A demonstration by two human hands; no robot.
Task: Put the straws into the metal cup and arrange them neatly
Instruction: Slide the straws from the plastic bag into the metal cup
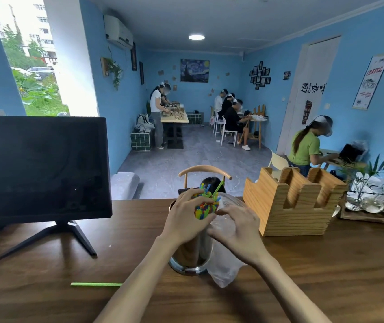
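Brown wooden table spans the foreground. Dark monitor on a splayed stand sits on it far left, screen off. Wooden holder with slotted compartments stands right of centre; what is in the slots can't be made out. Tray of glass vases with green plants at far right edge.

Metal cup stands upright on the table at centre, between the two forearms. Bundle of multicoloured straws pokes up out of its mouth, tops uneven, one green straw bent out above the rest. Clear plastic bag is draped against the cup's right side, reaching up beside the straw tops and down onto the table.

Left hand grip: fingers curled round the straw bundle at the cup's mouth, grasping the straws from the left. Right hand grip: fingers curled on the plastic bag just right of the straws, fingertips near the bundle.

Single green straw lies flat on the table, front left, well apart from the cup and both hands.
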